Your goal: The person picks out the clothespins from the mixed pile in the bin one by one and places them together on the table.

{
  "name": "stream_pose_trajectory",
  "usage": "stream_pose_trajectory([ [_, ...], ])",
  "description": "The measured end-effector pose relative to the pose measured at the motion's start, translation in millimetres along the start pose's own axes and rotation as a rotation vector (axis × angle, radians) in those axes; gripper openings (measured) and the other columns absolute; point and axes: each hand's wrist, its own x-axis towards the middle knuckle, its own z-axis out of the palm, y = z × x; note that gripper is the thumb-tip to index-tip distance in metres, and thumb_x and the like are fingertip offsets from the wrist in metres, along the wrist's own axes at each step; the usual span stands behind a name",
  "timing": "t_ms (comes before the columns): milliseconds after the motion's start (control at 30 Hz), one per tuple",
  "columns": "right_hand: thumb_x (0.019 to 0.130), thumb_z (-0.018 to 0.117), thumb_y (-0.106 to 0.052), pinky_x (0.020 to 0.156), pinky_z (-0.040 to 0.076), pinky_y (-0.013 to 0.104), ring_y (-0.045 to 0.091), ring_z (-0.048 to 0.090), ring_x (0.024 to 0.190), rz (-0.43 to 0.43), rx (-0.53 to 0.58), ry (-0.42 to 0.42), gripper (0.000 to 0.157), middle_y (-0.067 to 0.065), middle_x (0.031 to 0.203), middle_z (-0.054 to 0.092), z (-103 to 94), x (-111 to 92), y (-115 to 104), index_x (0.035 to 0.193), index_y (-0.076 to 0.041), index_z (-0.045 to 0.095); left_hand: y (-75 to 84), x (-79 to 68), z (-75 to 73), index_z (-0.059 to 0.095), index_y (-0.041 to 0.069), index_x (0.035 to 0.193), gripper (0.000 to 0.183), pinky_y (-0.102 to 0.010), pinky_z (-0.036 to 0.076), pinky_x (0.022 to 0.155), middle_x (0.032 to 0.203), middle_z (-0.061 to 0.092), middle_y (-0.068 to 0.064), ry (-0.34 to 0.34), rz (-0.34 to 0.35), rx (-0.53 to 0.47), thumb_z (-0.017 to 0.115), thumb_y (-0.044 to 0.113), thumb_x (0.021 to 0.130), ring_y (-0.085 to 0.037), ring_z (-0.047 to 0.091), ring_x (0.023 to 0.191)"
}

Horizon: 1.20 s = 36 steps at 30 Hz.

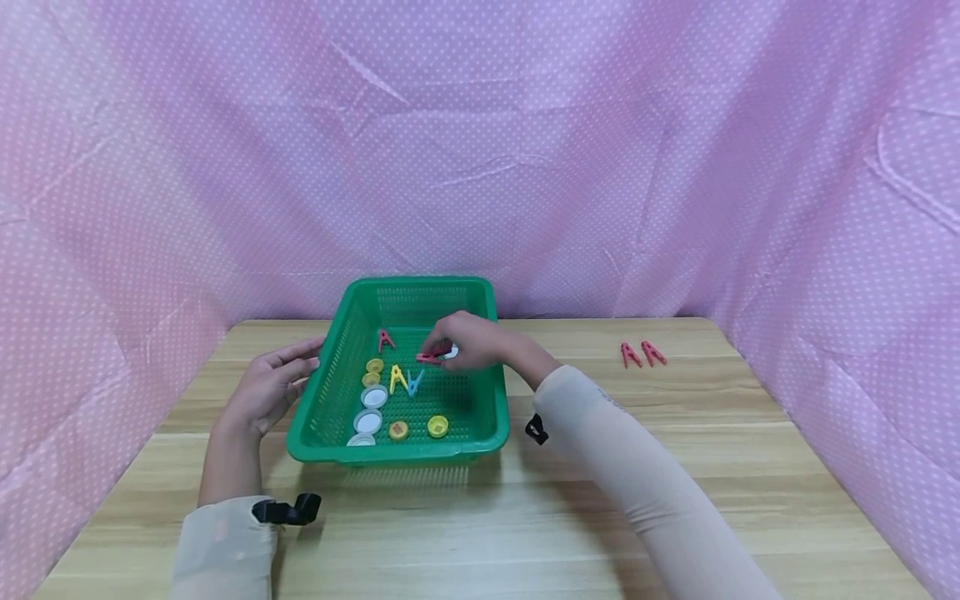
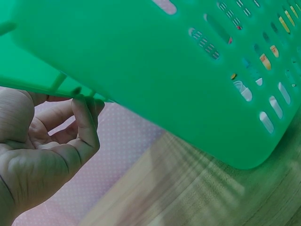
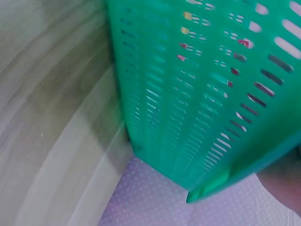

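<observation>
A green plastic basket stands on the table. My left hand is at its left side; in the left wrist view the thumb and fingers pinch the rim. My right hand reaches over the right wall and holds a red clothespin above the basket floor. A white round piece shows beside those fingers; whether they hold it is unclear. Another red clothespin, a yellow clothespin and a blue clothespin lie inside. The basket wall hides most of the right hand in the right wrist view.
White round caps and small yellow discs lie in the basket, mostly along its left side and front. Two red clothespins lie on the wooden table at the right. A pink dotted cloth hangs behind and at both sides.
</observation>
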Motion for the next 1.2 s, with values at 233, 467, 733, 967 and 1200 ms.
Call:
stream_pose_trajectory([
  [233, 0.091, 0.074, -0.006, 0.082, 0.055, 0.025, 0.023, 0.068, 0.1, 0.04, -0.002, 0.093, 0.03, 0.009, 0.11, 0.072, -9.3, -14, 8, 0.121, -0.005, 0.074, -1.3, 1.1, -0.4, 0.05, 0.0, 0.149, 0.049, -0.021, 0.055, 0.089, 0.119, 0.071, 0.01, 0.002, 0.014, -0.005, 0.063, 0.01, 0.103, -0.006, 0.067, 0.104],
  [467, 0.092, 0.073, -0.007, 0.088, 0.057, 0.034, 0.02, 0.066, 0.101, 0.099, 0.034, 0.194, 0.031, 0.007, 0.113, 0.072, -14.0, -33, 19, 0.123, -0.004, 0.074, -1.4, 0.6, -1.4, 0.052, 0.002, 0.148, 0.047, -0.021, 0.055, 0.089, 0.119, 0.07, 0.01, -0.007, 0.018, -0.015, 0.063, 0.009, 0.103, -0.006, 0.067, 0.105],
  [733, 0.091, 0.073, -0.006, 0.088, 0.058, 0.034, 0.02, 0.067, 0.1, 0.146, 0.072, 0.28, 0.029, 0.005, 0.109, 0.073, -18.4, -54, 31, 0.119, -0.006, 0.076, -2.9, 1.0, -0.7, 0.055, 0.003, 0.146, 0.045, -0.021, 0.056, 0.088, 0.118, 0.071, 0.009, -0.008, 0.017, -0.024, 0.063, 0.009, 0.103, -0.006, 0.068, 0.103],
  [967, 0.092, 0.071, -0.005, 0.087, 0.06, 0.039, 0.021, 0.068, 0.096, 0.177, 0.134, 0.325, 0.027, 0.006, 0.107, 0.073, -20.6, -72, 42, 0.119, -0.003, 0.075, -3.0, 1.8, 0.2, 0.052, 0.001, 0.148, 0.049, -0.021, 0.055, 0.089, 0.119, 0.07, 0.009, -0.009, 0.014, -0.02, 0.065, 0.01, 0.102, -0.007, 0.067, 0.105],
  [1200, 0.092, 0.072, -0.004, 0.085, 0.059, 0.038, 0.021, 0.068, 0.091, 0.25, 0.163, 0.361, 0.025, 0.007, 0.098, 0.073, -20.9, -88, 53, 0.116, -0.001, 0.075, -2.7, 1.0, -0.8, 0.055, 0.002, 0.146, 0.045, -0.021, 0.056, 0.089, 0.121, 0.07, 0.009, -0.019, 0.026, -0.035, 0.063, 0.008, 0.103, -0.006, 0.067, 0.105],
])
